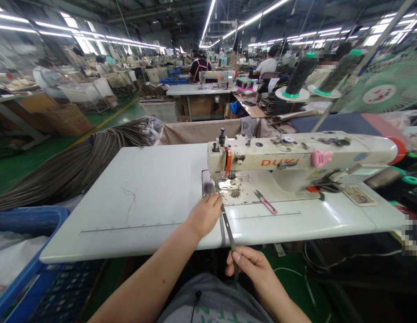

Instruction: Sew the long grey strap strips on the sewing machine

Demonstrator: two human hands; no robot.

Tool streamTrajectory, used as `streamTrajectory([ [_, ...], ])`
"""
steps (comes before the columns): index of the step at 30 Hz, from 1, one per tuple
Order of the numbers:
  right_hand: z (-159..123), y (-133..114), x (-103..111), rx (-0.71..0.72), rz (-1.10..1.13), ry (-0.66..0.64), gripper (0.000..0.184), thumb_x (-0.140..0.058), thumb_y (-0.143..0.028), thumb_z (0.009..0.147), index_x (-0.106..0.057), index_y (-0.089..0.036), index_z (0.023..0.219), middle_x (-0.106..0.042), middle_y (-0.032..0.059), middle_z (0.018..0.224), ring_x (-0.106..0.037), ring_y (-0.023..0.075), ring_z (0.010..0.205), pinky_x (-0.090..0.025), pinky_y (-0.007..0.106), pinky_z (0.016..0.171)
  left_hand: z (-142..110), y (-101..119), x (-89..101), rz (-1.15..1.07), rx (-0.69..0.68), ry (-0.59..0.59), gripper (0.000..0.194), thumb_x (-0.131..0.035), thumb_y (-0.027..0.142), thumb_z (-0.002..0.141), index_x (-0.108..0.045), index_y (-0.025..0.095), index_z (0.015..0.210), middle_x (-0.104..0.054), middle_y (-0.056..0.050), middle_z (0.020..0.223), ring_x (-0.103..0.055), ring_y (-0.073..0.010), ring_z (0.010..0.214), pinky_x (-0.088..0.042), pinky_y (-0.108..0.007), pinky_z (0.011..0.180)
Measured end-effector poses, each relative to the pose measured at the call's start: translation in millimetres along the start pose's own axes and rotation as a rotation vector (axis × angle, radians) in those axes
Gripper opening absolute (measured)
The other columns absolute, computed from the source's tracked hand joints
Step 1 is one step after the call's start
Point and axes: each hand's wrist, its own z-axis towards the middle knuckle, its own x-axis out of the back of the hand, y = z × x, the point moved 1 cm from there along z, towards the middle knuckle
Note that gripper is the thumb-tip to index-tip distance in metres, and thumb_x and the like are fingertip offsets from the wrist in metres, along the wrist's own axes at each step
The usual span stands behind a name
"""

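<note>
A narrow dark grey fabric strap (229,229) runs from the presser foot (228,183) of the white sewing machine (302,154) down over the table's front edge. My left hand (205,215) lies beside the needle area, its fingers closed on the strap's far part. Below the edge, my right hand (250,265) pinches the strap between thumb and fingers, close to my body. To the right of the strap, pink-handled thread snips (266,202) rest on the machine bed, touched by neither hand.
Loose thread (129,197) lies on the white tabletop (154,179). A blue crate (27,269) stands at left, below a long bundle of dark strips (70,166). Thread cones (301,74) and a green fan (383,87) rise behind the machine. Other people sit farther back.
</note>
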Motion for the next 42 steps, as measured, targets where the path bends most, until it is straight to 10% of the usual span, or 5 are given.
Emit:
streamTrajectory([
  [35, 1, -1, 4, 0.223, -0.216, -0.051, 0.038, -0.075, -0.054, 0.089, -0.073, -0.020, 0.071, -0.066, 0.0047, 0.081, -0.062, 0.0223, 0.081, -0.048, 0.032, 0.077, -1, 0, -1.0, 0.031, -0.014, 0.018, 0.024, -0.049, 0.013, 0.100, -0.059, 0.014, 0.122, -0.066, -0.014, 0.126, -0.062, -0.0263, 0.127, -0.048, -0.041, 0.115],
  [42, 8, 10, 4, 0.102, -0.094, 0.025, 0.038, -0.076, -0.057, 0.087, -0.079, -0.021, 0.099, -0.073, 0.0050, 0.082, -0.064, 0.0225, 0.080, -0.049, 0.033, 0.077, -2, 0, -2.7, 0.050, 0.004, 0.027, 0.026, -0.048, 0.014, 0.101, -0.058, 0.012, 0.125, -0.065, -0.015, 0.130, -0.062, -0.0261, 0.127, -0.048, -0.039, 0.115],
])
